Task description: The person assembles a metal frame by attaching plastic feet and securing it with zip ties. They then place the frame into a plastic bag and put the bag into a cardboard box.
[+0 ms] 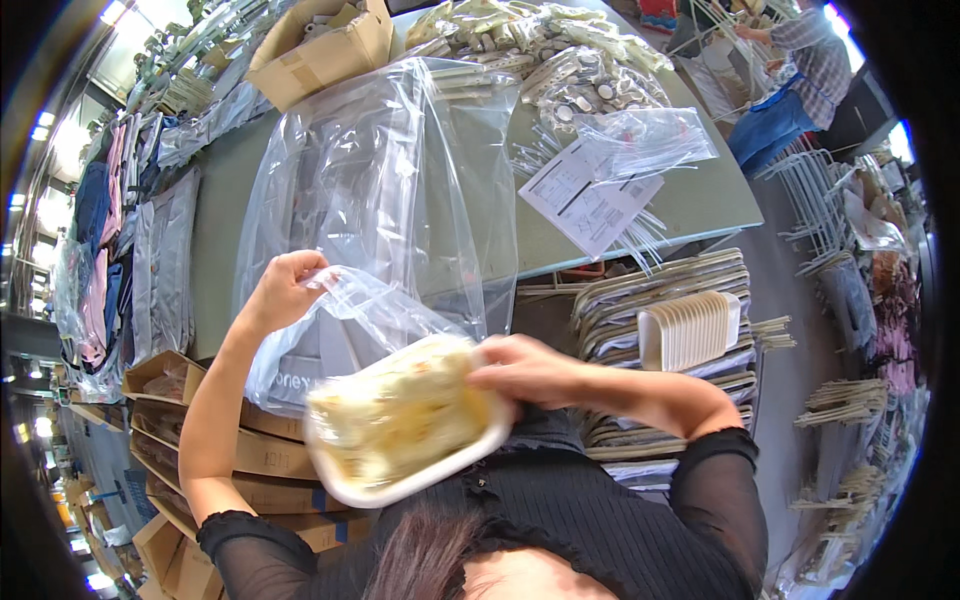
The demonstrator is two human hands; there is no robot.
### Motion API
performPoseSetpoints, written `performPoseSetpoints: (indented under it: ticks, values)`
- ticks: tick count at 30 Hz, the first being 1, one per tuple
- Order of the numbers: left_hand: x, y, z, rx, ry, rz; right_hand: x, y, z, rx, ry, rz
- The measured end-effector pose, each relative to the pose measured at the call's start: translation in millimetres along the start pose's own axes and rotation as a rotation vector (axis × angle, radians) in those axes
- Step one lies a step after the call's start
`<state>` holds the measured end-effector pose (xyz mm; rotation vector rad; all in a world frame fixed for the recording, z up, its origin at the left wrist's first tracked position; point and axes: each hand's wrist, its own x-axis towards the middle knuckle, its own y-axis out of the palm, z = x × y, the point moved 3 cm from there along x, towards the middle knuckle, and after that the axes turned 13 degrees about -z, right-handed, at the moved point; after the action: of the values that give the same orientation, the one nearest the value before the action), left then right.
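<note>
My left hand (287, 290) pinches the open edge of a large clear plastic bag (300, 190). The bag lies over the table's near edge, and a grey item with white lettering shows through it. In my right hand (525, 370) is the far right rim of a white plastic tray (345, 492), tilted in front of my body. A pale yellow bundle in clear wrap (405, 410) fills the tray; motion blur hides what it is. The tray's upper edge lies close to the bag's mouth; I cannot tell whether they touch.
On the green table (690, 205) are a cardboard box (325, 60), bagged parts (590, 85), a printed sheet (588, 195) and thin clear strips. Right of me stands a pile of beige-framed pieces (650, 275) with stacked white trays (690, 330). Cardboard boxes (270, 455) stand at left; another person (800, 85) is far right.
</note>
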<state>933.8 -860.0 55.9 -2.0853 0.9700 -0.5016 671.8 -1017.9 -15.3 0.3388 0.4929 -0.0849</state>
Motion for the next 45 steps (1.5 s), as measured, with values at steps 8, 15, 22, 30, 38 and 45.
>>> performPoseSetpoints:
  ticks: [8,15,22,30,38,45]
  values:
    - [-94.4,1.4,-46.7,-0.136,0.324,-0.021,54.5,99.2,-82.6,0.806,-0.160,-0.809]
    - [-131.9,36.7,-38.4,-0.411,0.197,0.069,152.1,56.3,-154.3,0.825,-0.340,-0.991]
    - [-126.7,55.6,-26.2,-0.683,-0.048,0.103,278.3,12.7,-117.6,0.276,-0.574,-1.135]
    - [-117.9,91.2,26.7,-0.354,-0.273,0.568,31.2,-32.9,-109.8,-0.434,-0.141,0.172]
    - [-77.9,97.2,11.6,0.098,-0.432,1.047,174.0,-386.4,129.2,-1.440,-0.735,-0.901]
    - [-61.4,89.2,-8.0,0.269,-0.703,1.144,281.2,-514.8,244.5,-1.697,-0.217,-1.000]
